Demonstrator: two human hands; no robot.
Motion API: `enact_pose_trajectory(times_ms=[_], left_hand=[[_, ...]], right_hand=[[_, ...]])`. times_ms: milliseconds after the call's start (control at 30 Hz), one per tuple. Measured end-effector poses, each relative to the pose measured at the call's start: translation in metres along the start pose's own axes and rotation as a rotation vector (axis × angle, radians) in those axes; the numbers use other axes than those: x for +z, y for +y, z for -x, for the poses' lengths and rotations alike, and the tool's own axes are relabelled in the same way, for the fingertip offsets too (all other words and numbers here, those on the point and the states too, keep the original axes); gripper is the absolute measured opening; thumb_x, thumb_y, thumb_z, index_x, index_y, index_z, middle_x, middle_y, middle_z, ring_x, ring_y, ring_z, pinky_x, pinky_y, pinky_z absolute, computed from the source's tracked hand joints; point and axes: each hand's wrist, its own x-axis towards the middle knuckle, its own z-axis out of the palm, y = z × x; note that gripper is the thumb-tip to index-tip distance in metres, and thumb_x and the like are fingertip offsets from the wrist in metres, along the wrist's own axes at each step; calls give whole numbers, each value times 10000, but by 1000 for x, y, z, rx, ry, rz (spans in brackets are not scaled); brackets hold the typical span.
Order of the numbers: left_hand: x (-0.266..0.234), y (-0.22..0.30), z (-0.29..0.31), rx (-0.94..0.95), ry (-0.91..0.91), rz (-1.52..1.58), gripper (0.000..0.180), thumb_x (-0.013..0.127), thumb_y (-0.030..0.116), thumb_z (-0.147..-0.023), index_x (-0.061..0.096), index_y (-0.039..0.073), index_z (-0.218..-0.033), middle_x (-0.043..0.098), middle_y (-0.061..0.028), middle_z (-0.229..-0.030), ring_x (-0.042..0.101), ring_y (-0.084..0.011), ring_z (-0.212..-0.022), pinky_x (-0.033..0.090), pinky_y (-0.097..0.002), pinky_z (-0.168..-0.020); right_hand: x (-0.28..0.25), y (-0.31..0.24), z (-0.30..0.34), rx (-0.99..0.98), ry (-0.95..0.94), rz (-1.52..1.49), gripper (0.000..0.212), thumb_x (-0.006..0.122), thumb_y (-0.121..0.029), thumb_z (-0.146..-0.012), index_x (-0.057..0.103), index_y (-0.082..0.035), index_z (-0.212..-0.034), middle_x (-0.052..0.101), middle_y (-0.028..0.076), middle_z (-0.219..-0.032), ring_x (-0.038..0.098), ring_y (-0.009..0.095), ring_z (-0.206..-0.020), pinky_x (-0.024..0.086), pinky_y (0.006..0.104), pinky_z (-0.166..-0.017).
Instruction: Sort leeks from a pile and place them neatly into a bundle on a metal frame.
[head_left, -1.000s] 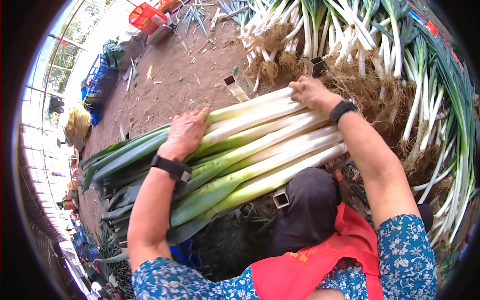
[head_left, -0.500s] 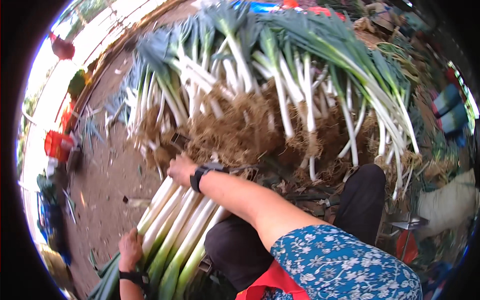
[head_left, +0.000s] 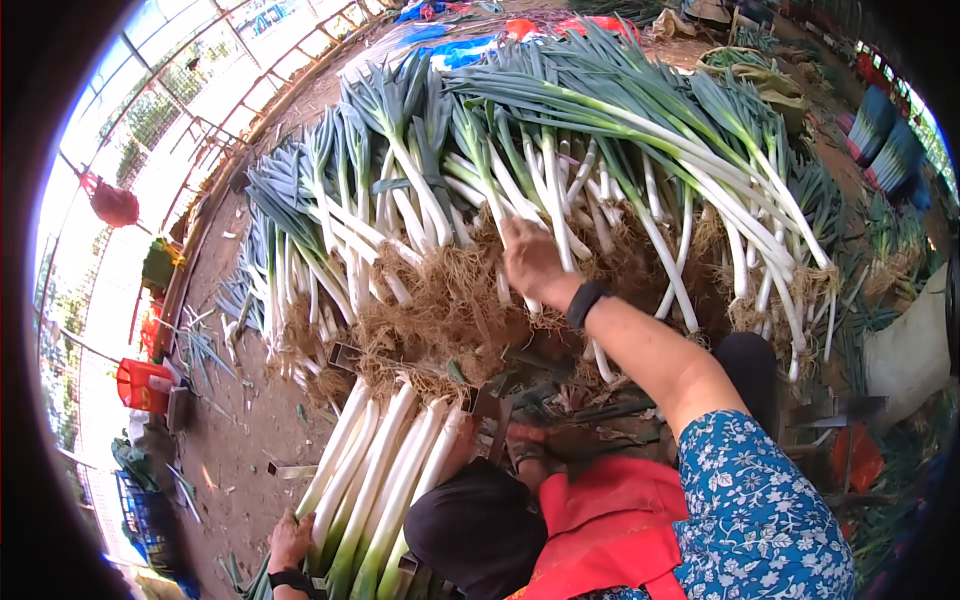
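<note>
A bundle of thick white-stemmed leeks (head_left: 385,470) lies in front of me at the lower left, roots pointing away and green leaves toward me. My left hand (head_left: 290,543) holds the bundle's left side, its fingers curled against the stems and partly hidden. Further off is a wide pile of leeks (head_left: 415,205) with brown hairy roots. My right hand (head_left: 535,262) reaches into the middle of that pile, its fingers closed round the white stem of one leek (head_left: 492,195). Dark bands circle both wrists.
A metal frame piece (head_left: 345,357) stands by the bundle's root ends, with a flat bar (head_left: 291,470) to its left. My dark-clad knee (head_left: 475,530) is right beside the bundle. A red bucket (head_left: 143,385) stands at the left, near a wire fence.
My right hand has left the root end of the bundle and moved up and right to a leek in the pile. My left hand stays on the bundle. The view has shifted.
</note>
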Motion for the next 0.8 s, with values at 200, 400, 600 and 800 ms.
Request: enact_pose_trajectory(times_ms=[200, 400, 600, 800], left_hand=[[24, -14, -12, 107, 332, 31, 510, 637, 313, -875, 566, -47, -1229, 600, -294, -1220, 566, -440, -1156, 431, -472, -990], [-19, 163, 67, 538, 334, 596, 249, 634, 26, -884, 630, -25, -1128, 647, -192, -1120, 621, -339, -1056, 473, -367, -936], [-15, 295, 102, 986, -126, 767, 259, 631, 95, -909, 617, -27, -1137, 645, -175, -1091, 634, -329, -1003, 498, -367, -860], [-23, 301, 107, 768, -161, 1074, 340, 550, 258, -993, 594, 10, -1220, 660, -126, -1108, 641, -233, -993, 511, -351, -839]], right_hand=[[5, 44, -42, 195, -434, 176, 567, 562, -49, -821, 398, 135, -1332, 614, 287, -1079, 660, 354, -896, 507, 450, -801], [-22, 48, -8, 461, -266, -1389, 214, 541, -49, -864, 598, 125, -975, 606, 202, -880, 619, 225, -700, 567, 362, -612], [-3, 11, 101, 813, -619, -1667, 198, 536, -32, -902, 552, 90, -1058, 634, 237, -856, 639, 298, -577, 565, 427, -516], [-64, -71, 68, 613, -483, -2217, 209, 565, -157, -966, 536, -1, -1102, 583, 55, -730, 572, 161, -536, 522, 303, -502]])
